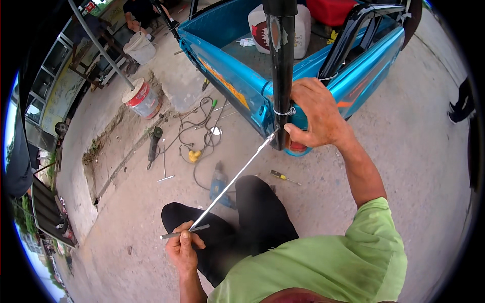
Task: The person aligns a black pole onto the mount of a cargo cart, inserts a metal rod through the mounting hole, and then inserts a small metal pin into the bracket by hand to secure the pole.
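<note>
My left hand [184, 248] is closed round the crossbar of a long silver T-handle socket wrench [230, 184]. The wrench slants up and away to the right, and its socket end meets the lower part of a black post [281, 65] at the corner of a blue cargo bed [227, 68]. Wire [284, 111] is twisted round the post just above the socket. My right hand [318, 113] grips the post at the bed's corner, its thumb close to the socket. Some of its fingertips are hidden behind the post.
On the concrete lie a blue power drill [218, 186], a screwdriver [284, 177], a dark grinder [154, 144], another T-handle wrench [164, 164] and tangled cables [202, 126]. A paint bucket [144, 98] holding a pole stands left. A white jug [298, 33] sits in the bed. People are at the edges.
</note>
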Action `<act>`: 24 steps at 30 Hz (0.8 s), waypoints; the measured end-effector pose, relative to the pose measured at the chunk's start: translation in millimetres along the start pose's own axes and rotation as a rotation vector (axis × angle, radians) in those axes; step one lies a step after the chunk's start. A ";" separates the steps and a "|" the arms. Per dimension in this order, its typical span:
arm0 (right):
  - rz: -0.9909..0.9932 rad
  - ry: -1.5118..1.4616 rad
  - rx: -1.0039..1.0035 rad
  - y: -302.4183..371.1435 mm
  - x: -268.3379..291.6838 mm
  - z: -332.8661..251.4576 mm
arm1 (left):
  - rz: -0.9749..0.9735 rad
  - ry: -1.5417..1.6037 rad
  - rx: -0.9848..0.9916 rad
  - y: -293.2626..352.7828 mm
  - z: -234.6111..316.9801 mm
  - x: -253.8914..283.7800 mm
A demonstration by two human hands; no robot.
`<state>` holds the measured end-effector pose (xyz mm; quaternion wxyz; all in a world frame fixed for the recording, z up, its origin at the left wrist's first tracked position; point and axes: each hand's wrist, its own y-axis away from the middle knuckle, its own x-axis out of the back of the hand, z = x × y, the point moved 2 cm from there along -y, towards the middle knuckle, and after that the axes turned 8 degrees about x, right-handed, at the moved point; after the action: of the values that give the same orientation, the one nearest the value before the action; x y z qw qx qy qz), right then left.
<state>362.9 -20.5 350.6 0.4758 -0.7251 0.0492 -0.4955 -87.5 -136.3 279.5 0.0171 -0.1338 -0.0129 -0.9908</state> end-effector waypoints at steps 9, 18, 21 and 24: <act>0.004 0.000 -0.006 0.9 -5.0 -1.7 | 0.086 0.207 0.293 -14.2 4.9 -10.5; 0.027 0.054 0.005 2.5 -7.7 0.2 | -0.039 0.980 0.626 -12.0 4.1 -26.8; 0.026 0.063 0.013 1.6 -8.6 -0.7 | 0.186 0.445 0.207 -7.9 7.0 -32.1; 0.027 0.065 0.017 1.3 -8.3 -2.0 | 0.292 0.359 0.004 -4.3 6.3 -31.8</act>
<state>357.7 -18.0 344.1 0.4868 -0.7038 0.0699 -0.5126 -55.4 -130.9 276.9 0.1623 0.0441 0.0081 -0.9857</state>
